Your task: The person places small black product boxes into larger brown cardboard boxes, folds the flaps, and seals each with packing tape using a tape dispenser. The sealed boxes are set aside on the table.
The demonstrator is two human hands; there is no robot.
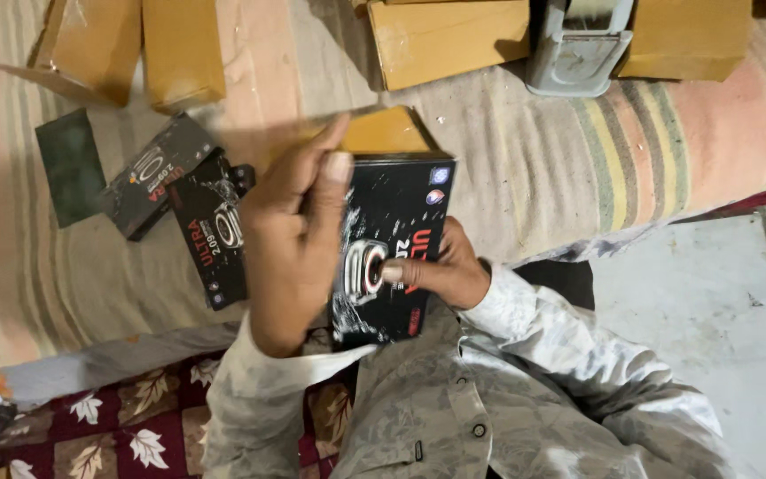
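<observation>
A black printed product box (396, 213) is held upright in front of my chest. My left hand (290, 239) covers its left side, the fingers curled round its top left edge. My right hand (443, 269) grips the right edge, with the thumb pressed on the box's front. A brown cardboard piece (385, 131) shows just behind the top of the box; I cannot tell whether either hand touches it.
Two more black boxes (148, 177) (216, 232) and a dark green flat piece (68, 164) lie at left on a striped cloth (525, 160). Brown cartons (445, 35) (179, 49) and a grey tape dispenser (576, 49) line the far edge. Pale floor (711, 310) is at right.
</observation>
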